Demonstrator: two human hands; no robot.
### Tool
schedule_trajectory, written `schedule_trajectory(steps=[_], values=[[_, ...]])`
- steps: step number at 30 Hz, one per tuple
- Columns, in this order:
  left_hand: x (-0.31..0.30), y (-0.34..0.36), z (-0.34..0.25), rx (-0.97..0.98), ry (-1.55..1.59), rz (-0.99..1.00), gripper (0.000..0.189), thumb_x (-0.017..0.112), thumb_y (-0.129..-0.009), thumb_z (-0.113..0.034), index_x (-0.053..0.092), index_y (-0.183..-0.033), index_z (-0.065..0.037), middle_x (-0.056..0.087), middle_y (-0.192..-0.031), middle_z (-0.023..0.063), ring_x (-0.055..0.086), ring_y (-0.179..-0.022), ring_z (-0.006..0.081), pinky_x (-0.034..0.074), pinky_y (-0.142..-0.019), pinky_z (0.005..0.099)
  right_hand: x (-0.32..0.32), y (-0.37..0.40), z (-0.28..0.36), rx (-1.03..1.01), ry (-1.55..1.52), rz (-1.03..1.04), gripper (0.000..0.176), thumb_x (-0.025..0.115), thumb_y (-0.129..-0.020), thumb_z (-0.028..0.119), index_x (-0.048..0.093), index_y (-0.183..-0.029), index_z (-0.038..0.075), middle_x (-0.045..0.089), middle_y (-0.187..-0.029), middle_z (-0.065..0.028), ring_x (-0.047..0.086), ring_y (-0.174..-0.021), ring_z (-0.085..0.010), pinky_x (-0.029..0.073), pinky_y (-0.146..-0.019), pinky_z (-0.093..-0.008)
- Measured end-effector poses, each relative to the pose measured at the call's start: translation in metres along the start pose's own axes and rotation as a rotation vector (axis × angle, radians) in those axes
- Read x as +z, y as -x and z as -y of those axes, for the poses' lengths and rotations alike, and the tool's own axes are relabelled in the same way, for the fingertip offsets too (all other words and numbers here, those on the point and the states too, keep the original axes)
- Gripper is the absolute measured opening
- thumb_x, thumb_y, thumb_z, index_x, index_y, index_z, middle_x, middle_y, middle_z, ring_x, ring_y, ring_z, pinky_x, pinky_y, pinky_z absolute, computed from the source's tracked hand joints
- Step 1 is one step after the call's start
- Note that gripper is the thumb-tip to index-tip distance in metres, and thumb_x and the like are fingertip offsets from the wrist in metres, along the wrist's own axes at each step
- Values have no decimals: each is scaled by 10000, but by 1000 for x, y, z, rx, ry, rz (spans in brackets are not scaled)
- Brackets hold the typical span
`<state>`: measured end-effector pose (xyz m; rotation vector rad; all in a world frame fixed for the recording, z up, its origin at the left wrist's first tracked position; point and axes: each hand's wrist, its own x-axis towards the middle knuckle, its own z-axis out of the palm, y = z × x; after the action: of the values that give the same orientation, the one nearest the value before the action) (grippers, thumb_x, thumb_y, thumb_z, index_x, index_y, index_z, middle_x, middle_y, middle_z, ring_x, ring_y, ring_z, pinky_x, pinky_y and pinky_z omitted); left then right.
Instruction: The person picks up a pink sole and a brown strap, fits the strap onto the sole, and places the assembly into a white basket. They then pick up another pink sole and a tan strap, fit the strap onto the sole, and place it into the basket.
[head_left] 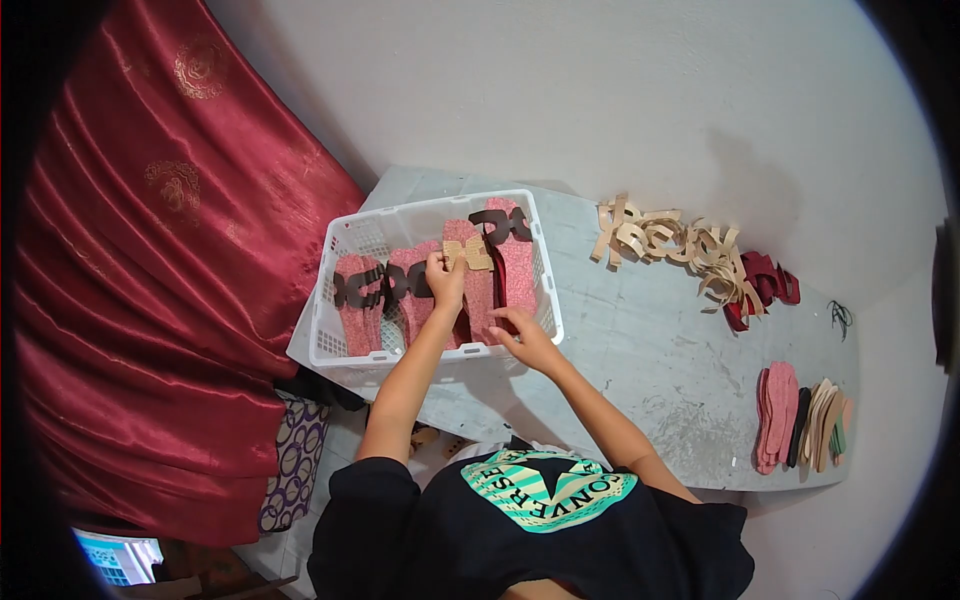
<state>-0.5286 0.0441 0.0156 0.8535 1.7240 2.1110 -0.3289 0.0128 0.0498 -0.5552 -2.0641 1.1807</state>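
In a white plastic basket (440, 358) stand several pink patterned sandals, most with dark brown straps (362, 290). One pink sandal (481, 300) carries a beige strap (468, 254) instead. My left hand (447, 282) is closed on this sandal at its beige strap, fingers at the strap's left side. My right hand (530, 340) is open, fingers apart, beside the lower end of the same sandal, above the basket's near rim. At the right inside the basket is a longer pink sandal (517, 275) with a dark strap. The left fingertips are partly hidden.
On the grey table (610, 350), beige strap pieces (665, 237) lie in a pile along the wall, with dark red straps (765, 282) beside them. Pink, black, beige and green soles (800, 415) stand at the right end. A red curtain (180, 300) hangs at the left.
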Motion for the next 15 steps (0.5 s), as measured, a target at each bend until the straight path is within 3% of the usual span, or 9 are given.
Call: schedule_trajectory(steps=[3, 4, 11, 15], values=[[4, -1, 2, -39, 26, 39, 203, 659, -765, -44, 478, -856, -26, 576, -743, 26, 509, -634, 57, 384, -559, 186, 2, 1, 7, 18, 21, 48, 284, 581, -821, 228, 561, -1039, 47, 563, -917, -140, 569, -776, -247, 456, -690, -328], [5, -1, 1, -43, 25, 41, 203, 659, -765, -44, 478, -856, -26, 576, -743, 26, 509, -634, 57, 384, -559, 186, 0, 1, 8, 52, 67, 85, 285, 577, -832, 207, 567, -1045, 19, 591, -966, -137, 581, -842, -234, 460, -736, -309], [10, -1, 5, -154, 17, 6, 201, 646, -753, -19, 469, -848, -24, 573, -766, 43, 536, -664, 87, 423, -599, 219, -3, -5, 8, 201, 150, 105, 250, 577, -825, 187, 588, -998, 8, 621, -948, -131, 621, -841, -218, 491, -688, -287], [12, 1, 18, -210, 55, -53, 196, 645, -752, -22, 470, -841, -27, 579, -770, 46, 538, -669, 86, 424, -606, 218, 1, -7, 7, 135, 279, 164, 276, 531, -851, 264, 603, -1000, 43, 622, -973, -107, 597, -854, -237, 425, -746, -357]])
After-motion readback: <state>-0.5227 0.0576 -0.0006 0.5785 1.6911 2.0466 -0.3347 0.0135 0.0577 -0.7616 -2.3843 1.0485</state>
